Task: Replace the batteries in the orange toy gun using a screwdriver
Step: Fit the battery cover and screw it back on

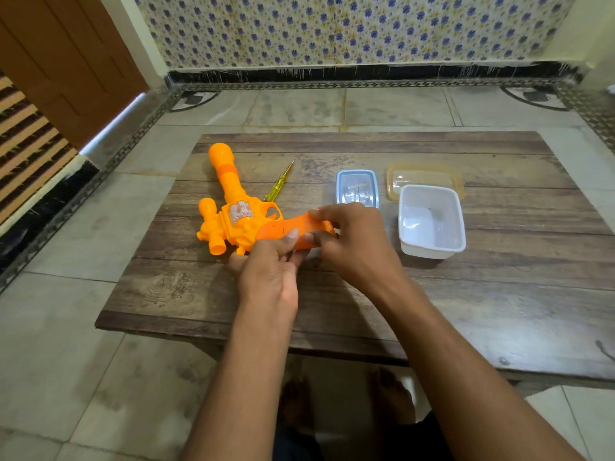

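The orange toy gun (233, 211) is laid flat on the wooden table (332, 294), barrel pointed away. Its grip is pinched between the left hand (269, 271) and right hand (352, 241). A yellow screwdriver (279, 183) is parked just beside the barrel, untouched. Off to the right, a small blue tray (357, 188), a white tub (431, 221) and a clear lid (424, 176) are grouped together.

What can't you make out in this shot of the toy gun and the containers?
Head view:
- toy gun grip: covered by left hand and right hand; battery cover state unknown.
- small blue tray: contents too small.
- white tub: contents unclear, washed out by glare.
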A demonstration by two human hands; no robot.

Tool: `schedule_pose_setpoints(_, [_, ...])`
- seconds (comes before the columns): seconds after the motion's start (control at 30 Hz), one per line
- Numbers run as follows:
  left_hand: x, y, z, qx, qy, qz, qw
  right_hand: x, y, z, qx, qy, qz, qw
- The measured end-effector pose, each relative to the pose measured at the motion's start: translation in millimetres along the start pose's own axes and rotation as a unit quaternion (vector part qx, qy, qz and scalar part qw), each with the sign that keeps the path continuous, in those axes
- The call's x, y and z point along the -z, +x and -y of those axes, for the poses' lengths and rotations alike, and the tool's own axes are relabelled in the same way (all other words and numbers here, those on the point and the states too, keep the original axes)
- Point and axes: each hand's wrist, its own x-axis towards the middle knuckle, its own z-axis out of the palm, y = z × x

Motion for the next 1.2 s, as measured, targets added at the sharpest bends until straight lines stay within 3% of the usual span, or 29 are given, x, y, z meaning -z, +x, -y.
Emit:
schedule_pose_setpoints(0.37, [-2, -1, 3, -0.014, 0.015, -0.057, 0.998, 24, -6, -7, 0.007, 0.005, -0.031, 0.999])
schedule_pose_setpoints(0.63, [-6, -3, 3, -0.006, 0.017, -0.07, 0.997, 45, -18, -20, -0.063, -0.163, 0.091, 0.98])
schedule_pose_setpoints(0.77, [-6, -2, 5, -0.011, 0.022, -0.072, 0.997, 44, -22, -23, -0.12, -0.169, 0.138, 0.969])
schedule_pose_setpoints(1.2, [-2, 4, 7, 0.008, 0.037, -0.071, 0.997, 24, -21, -18, -0.126, -0.199, 0.095, 0.967])
